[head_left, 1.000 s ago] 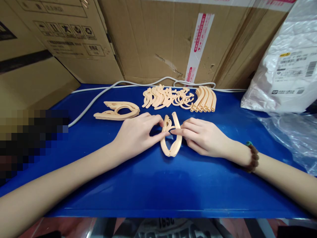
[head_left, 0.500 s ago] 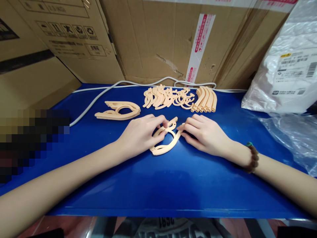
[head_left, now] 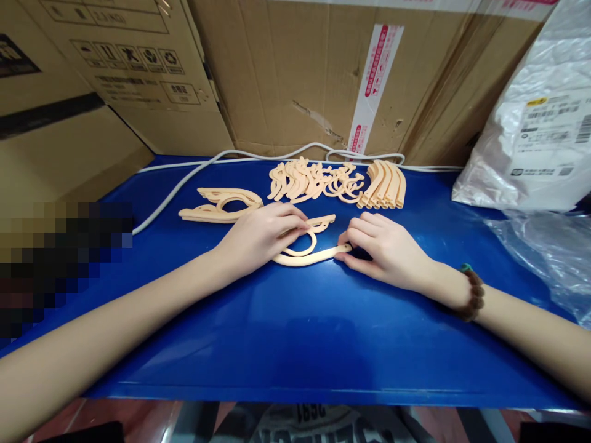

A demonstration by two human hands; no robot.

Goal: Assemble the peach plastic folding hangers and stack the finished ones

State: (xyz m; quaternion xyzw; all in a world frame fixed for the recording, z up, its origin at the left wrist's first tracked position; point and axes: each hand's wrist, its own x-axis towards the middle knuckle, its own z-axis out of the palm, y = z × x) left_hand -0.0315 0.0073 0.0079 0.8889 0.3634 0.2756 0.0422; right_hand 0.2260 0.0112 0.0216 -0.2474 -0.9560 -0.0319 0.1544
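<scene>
Both hands are on a beige plastic folding hanger (head_left: pixel 302 259) over the blue table, its curved arms partly folded around a ring-shaped middle. My left hand (head_left: pixel 263 237) is closed on its left and upper part, hiding that end. With thumb and fingers, my right hand (head_left: pixel 383 249) pinches the right tip of the lower arm, where a small hole shows. Just behind my left hand lies a stack of similar folded hangers (head_left: pixel 203 215). Farther back are loose hook pieces (head_left: pixel 344 184) and a row of curved arm pieces (head_left: pixel 385 184).
Cardboard boxes (head_left: pixel 286 80) stand along the back and left. A white cable (head_left: pixel 180 175) runs in front of them. On the right are a white plastic parcel bag (head_left: pixel 521 154) and clear plastic film (head_left: pixel 545 246). The blue table's (head_left: pixel 295 369) front edge is near me.
The hanger's lower arm has swung outward to the right and lies flatter. My left hand has shifted slightly left and back, while my right hand keeps hold of the arm's tip.
</scene>
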